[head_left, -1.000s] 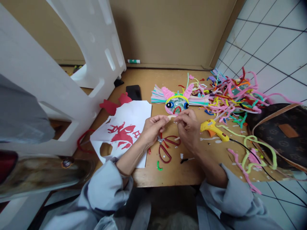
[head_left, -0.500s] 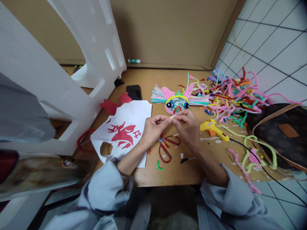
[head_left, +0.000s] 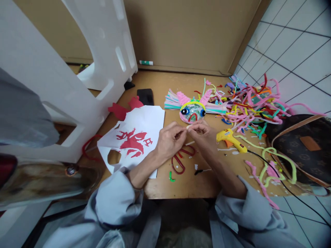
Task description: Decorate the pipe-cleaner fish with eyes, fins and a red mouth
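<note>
Both hands meet over the middle of the table, fingertips pinched together. Between them is a small cream-white piece point(head_left: 188, 126), too small for me to make out its kind. My left hand point(head_left: 170, 138) is closed, its fingers curled at the left end of that piece. My right hand point(head_left: 204, 137) pinches it from the right. Just beyond the fingers lies a fish-like face point(head_left: 192, 113) with googly eyes, pink fuzzy ears and a yellow band. Red-handled scissors point(head_left: 178, 165) lie under my hands, their blades hidden by my left hand.
A yellow glue gun point(head_left: 232, 139) with a black cord lies to the right. Behind it is a tangled heap of pipe cleaners point(head_left: 258, 106), beside a brown handbag point(head_left: 300, 148). On the left are white paper point(head_left: 152, 124) with red shapes, a phone point(head_left: 145, 97) and a white plastic panel point(head_left: 103, 41).
My left hand has turned inward, knuckles now more on top, and covers the scissors' pivot. Both hands still pinch the small piece. The view has shifted slightly.
</note>
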The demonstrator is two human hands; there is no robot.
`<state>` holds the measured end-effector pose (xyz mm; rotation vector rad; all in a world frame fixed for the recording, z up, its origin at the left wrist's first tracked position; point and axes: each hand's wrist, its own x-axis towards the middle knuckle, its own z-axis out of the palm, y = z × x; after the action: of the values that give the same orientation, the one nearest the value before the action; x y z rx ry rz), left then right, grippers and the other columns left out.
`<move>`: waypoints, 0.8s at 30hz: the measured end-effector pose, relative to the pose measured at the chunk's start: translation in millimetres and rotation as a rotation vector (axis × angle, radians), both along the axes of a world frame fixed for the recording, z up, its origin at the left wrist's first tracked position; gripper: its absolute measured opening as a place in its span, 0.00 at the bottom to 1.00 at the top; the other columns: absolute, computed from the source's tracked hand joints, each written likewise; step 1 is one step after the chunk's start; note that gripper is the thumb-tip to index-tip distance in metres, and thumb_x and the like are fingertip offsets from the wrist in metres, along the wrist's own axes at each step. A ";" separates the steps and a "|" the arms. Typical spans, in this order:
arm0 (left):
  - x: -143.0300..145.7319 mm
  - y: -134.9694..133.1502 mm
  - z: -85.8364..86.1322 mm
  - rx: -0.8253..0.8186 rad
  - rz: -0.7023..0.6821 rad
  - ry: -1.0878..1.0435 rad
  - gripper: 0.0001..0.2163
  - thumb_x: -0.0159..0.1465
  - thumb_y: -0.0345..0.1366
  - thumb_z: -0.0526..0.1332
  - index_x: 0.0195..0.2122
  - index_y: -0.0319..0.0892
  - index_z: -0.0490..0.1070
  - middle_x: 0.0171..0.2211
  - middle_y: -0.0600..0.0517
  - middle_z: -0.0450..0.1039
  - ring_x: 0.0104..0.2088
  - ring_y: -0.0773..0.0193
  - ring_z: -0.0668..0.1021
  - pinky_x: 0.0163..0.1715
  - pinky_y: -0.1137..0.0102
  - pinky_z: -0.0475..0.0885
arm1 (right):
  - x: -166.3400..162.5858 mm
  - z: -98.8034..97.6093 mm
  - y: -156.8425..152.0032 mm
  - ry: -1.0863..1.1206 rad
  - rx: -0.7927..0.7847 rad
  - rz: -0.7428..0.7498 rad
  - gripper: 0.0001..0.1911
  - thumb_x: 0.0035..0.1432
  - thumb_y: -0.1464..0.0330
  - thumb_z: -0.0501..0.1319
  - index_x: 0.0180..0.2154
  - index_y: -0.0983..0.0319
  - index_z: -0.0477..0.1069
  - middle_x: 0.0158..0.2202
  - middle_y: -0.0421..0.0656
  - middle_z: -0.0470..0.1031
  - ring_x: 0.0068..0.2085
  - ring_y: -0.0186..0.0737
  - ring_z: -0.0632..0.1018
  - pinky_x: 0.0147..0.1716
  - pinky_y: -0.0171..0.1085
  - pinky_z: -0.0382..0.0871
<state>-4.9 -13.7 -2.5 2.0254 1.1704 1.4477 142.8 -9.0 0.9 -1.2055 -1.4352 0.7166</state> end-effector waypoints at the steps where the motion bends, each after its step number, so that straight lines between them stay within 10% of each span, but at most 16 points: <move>1: -0.2 0.4 0.2 -0.006 0.002 0.005 0.08 0.63 0.32 0.60 0.29 0.40 0.77 0.23 0.53 0.67 0.24 0.69 0.69 0.26 0.73 0.63 | -1.0 -0.2 -0.6 -0.009 0.007 -0.009 0.05 0.51 0.68 0.64 0.25 0.60 0.76 0.31 0.41 0.73 0.37 0.39 0.75 0.40 0.40 0.69; 13: -0.8 3.2 2.2 -0.280 -0.027 -0.106 0.09 0.62 0.35 0.61 0.27 0.39 0.75 0.23 0.56 0.67 0.25 0.70 0.67 0.28 0.74 0.63 | -3.9 -4.3 -1.8 0.025 0.017 -0.045 0.04 0.50 0.66 0.65 0.27 0.59 0.78 0.33 0.42 0.76 0.38 0.40 0.76 0.42 0.40 0.71; 24: -0.8 2.3 5.8 -0.216 -0.049 -0.080 0.07 0.60 0.32 0.60 0.25 0.39 0.73 0.22 0.56 0.64 0.23 0.71 0.66 0.26 0.75 0.62 | 0.1 -3.0 0.6 -0.114 0.109 -0.019 0.05 0.51 0.67 0.63 0.25 0.59 0.76 0.32 0.41 0.74 0.38 0.40 0.75 0.41 0.40 0.71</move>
<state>-5.7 -11.3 3.3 1.8214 1.1803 1.3053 142.9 -8.5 -2.0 -1.1894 -1.5353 0.5565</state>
